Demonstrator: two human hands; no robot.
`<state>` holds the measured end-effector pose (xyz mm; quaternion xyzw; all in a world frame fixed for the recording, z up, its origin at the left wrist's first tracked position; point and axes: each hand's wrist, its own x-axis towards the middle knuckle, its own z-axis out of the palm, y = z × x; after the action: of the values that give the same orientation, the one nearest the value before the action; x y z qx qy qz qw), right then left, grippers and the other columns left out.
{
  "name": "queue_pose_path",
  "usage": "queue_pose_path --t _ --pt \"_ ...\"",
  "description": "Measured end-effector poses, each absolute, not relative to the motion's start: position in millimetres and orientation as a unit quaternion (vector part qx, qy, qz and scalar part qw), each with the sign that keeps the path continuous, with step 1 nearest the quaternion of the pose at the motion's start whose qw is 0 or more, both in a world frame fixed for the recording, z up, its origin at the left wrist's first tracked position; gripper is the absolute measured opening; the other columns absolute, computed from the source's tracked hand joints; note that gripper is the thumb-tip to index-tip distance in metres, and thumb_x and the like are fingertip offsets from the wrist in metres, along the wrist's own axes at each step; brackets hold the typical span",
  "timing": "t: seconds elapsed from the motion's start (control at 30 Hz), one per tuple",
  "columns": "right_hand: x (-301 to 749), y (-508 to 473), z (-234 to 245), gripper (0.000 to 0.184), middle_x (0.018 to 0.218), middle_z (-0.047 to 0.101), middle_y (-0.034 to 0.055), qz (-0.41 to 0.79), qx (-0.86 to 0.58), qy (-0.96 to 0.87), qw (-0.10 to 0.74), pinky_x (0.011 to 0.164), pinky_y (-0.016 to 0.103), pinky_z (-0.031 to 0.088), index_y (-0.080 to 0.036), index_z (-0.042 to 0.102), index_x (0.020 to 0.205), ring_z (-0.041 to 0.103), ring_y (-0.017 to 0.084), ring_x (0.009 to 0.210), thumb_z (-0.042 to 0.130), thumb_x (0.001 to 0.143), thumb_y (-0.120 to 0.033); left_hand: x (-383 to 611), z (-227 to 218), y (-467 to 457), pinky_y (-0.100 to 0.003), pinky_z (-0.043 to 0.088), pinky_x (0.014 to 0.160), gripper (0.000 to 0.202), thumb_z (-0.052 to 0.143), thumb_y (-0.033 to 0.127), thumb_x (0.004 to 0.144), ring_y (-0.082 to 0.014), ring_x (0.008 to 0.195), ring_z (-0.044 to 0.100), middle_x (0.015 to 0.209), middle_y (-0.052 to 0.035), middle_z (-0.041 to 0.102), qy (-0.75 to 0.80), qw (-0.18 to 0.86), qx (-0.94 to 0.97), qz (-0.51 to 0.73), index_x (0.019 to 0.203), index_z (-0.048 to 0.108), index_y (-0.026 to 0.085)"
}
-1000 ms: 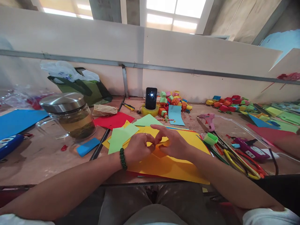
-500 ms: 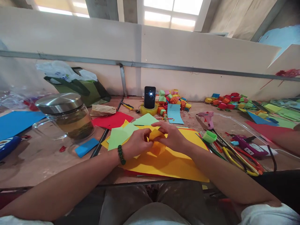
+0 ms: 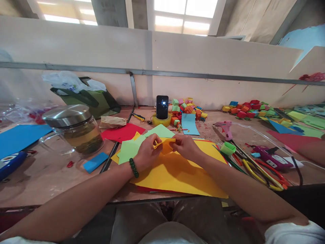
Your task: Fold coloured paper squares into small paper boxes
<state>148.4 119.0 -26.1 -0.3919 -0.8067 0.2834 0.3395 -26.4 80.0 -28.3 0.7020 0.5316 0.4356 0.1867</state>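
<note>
My left hand (image 3: 146, 152) and my right hand (image 3: 185, 146) both pinch a small folded piece of yellow-orange paper (image 3: 165, 145), held just above a large yellow-orange sheet (image 3: 177, 174) on the table. A dark green bead bracelet (image 3: 133, 168) circles my left wrist. Light green paper squares (image 3: 130, 147) lie left of my hands, partly under the left one.
A glass jar with a metal lid (image 3: 73, 130) stands at the left, a phone (image 3: 162, 106) on a yellow tape roll behind. Piles of small coloured paper boxes (image 3: 186, 109) lie at the back. Glue guns (image 3: 225, 128), scissors (image 3: 259, 173) and a green paper box (image 3: 227, 148) crowd the right.
Both hands lifted the folded yellow-orange piece off the big sheet and drew slightly away from me, fingers closing on its two ends.
</note>
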Motion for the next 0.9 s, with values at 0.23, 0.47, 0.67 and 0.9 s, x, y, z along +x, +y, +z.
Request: queue_pose_path --t 0.23,0.47,0.67,0.9 --pt "148 116 -25 0.016 0.053 0.045 -0.0039 0.196 -0.387 -0.818 0.378 0.046 0.021 0.028 -0.018 0.050 0.059 0.039 0.009 0.051 0.054 0.074 -0.021 -24 -37 84 -0.027 0.044 0.064 0.003 0.049 0.022 0.070 -0.0141 0.066 0.053 0.068 0.0027 0.056 0.514 0.248 0.691 0.443 0.070 0.048 0.020" --pt "150 108 -26 0.017 0.071 0.061 0.0020 0.186 -0.290 -0.834 0.431 0.051 0.022 0.042 -0.017 0.069 0.090 0.049 0.009 0.052 0.058 0.081 -0.027 -22 -30 84 -0.024 0.046 0.058 0.011 0.049 0.022 0.060 -0.0131 0.061 0.054 0.064 0.0029 0.057 0.504 0.350 0.632 0.473 0.069 0.054 0.018" --pt "151 109 -25 0.014 0.077 0.069 0.0062 0.228 -0.290 -0.828 0.422 0.054 0.022 0.046 -0.016 0.073 0.083 0.061 0.012 0.063 0.060 0.080 -0.021 -25 -25 83 -0.022 0.045 0.055 0.007 0.051 0.023 0.059 -0.0117 0.059 0.052 0.059 0.0043 0.053 0.502 0.340 0.629 0.486 0.063 0.051 0.018" --pt "148 106 -25 0.016 0.081 0.068 0.0054 0.244 -0.323 -0.822 0.400 0.053 0.023 0.045 -0.016 0.068 0.089 0.055 0.010 0.055 0.059 0.077 -0.023 -29 -31 87 -0.023 0.045 0.055 0.012 0.053 0.026 0.061 -0.0132 0.059 0.054 0.062 0.0014 0.060 0.509 0.320 0.654 0.460 0.065 0.058 0.015"
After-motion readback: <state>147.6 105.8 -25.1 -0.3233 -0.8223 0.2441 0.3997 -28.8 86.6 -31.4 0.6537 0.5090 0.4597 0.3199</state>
